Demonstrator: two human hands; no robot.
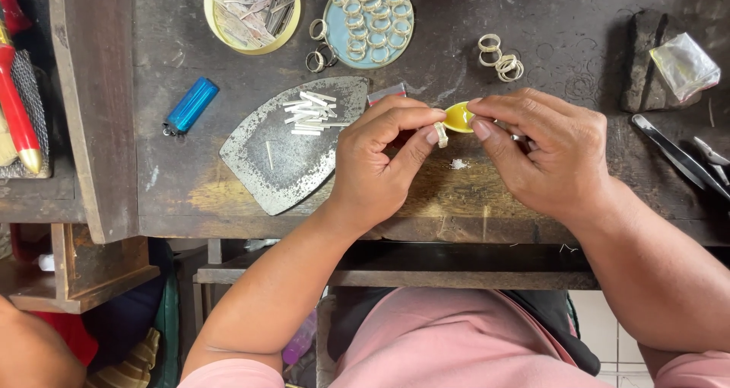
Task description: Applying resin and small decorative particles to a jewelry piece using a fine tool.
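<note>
**Small silver strip pinched over the bench**

The left hand [380,160] pinches a short silver strip [441,134] between thumb and forefinger, just beside a small yellow dish [459,117]. The right hand [544,148] has its fingers curled narrow at the dish; what it holds is hidden. A loose pinch could drop the strip among the white crumbs [458,163].

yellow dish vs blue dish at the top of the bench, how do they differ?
The yellow dish holds flat metal strips and scraps lying loose; the blue dish holds metal rings laid flat. The yellow dish is cut off by the frame's top edge and looks a bit smaller; the blue dish shows almost whole. Both are round, shallow and sit on the dark workbench.
</note>
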